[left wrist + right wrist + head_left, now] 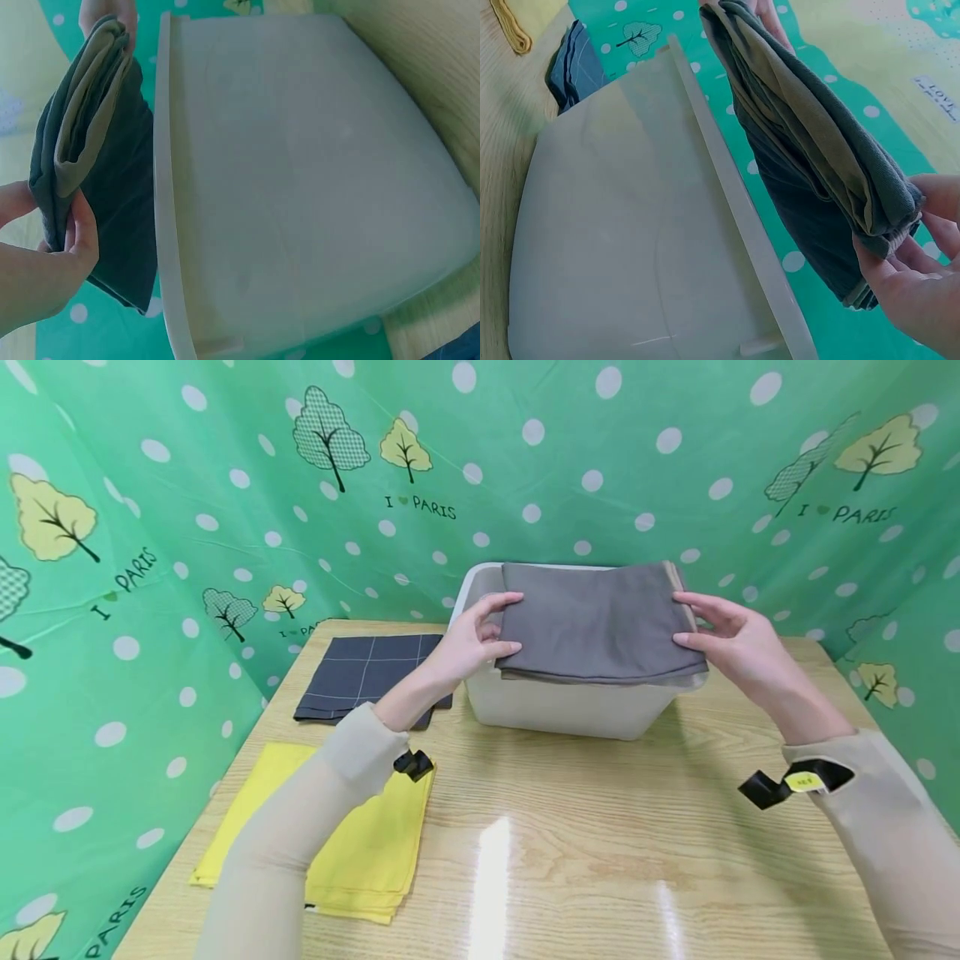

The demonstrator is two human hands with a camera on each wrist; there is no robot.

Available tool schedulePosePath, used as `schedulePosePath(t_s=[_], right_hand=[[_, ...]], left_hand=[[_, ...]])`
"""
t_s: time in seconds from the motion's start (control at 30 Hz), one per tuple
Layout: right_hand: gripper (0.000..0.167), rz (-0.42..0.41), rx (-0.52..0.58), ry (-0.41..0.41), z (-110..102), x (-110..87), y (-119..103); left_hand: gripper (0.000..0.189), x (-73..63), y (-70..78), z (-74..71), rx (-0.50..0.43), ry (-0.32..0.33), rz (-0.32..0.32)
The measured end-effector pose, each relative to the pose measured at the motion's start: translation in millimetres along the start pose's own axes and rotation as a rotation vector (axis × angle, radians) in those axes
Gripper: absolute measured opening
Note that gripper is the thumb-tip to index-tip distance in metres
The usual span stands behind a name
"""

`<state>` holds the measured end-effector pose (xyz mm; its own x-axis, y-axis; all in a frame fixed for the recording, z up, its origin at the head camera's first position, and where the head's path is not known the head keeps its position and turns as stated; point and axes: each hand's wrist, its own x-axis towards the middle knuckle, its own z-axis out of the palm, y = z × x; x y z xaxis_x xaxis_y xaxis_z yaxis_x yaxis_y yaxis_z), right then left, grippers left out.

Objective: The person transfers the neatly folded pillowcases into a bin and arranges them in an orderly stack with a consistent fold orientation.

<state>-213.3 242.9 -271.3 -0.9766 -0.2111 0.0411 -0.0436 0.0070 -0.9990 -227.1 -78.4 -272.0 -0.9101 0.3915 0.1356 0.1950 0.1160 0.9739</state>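
A folded grey cloth (592,622) is held level over the white plastic bin (555,710) in the head view. At its left edge my left hand (468,639) pinches it between thumb and fingers. My right hand (738,647) pinches the opposite edge the same way. Both wrist views show the cloth's stacked layers, grey outside with beige between, just above the bin's rim (166,202). In the right wrist view the right thumb and fingers (922,277) grip a corner of the folds. The cloth hides most of the bin's inside.
Left of the bin lies a folded dark cloth with thin white lines (367,672). Nearer, a folded yellow cloth (367,852) lies partly under the left forearm. The wooden table (585,843) meets a green polka-dot curtain (570,460) behind and at the sides.
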Motion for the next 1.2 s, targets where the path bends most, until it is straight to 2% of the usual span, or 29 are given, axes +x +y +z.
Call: schedulePosePath(t_s=[0.1, 0.3, 0.43, 1.0, 1.2], right_hand=[[0.053, 0.003, 0.077, -0.007, 0.0, 4.2, -0.6], [0.055, 0.051, 0.028, 0.015, -0.9, 10.0, -3.4], [0.056, 0.069, 0.008, 0.005, -1.4, 13.0, -3.7], [0.058, 0.107, -0.041, 0.012, 0.7, 25.6, 0.9], [0.057, 0.126, -0.12, 0.013, 0.4, 29.5, 3.1]], left_hand=[[0.058, 6.0, 0.1, -1.8, -0.026, -0.009, -0.014], [0.059, 16.3, 0.4, -5.0, -0.06, -0.012, -0.055], [0.061, 22.1, -1.1, -6.3, -0.066, 0.005, -0.06], [0.059, 36.1, -9.8, -9.2, 0.056, 0.063, -0.1], [0.059, 40.9, -16.9, -10.2, 0.113, 0.067, -0.1]])
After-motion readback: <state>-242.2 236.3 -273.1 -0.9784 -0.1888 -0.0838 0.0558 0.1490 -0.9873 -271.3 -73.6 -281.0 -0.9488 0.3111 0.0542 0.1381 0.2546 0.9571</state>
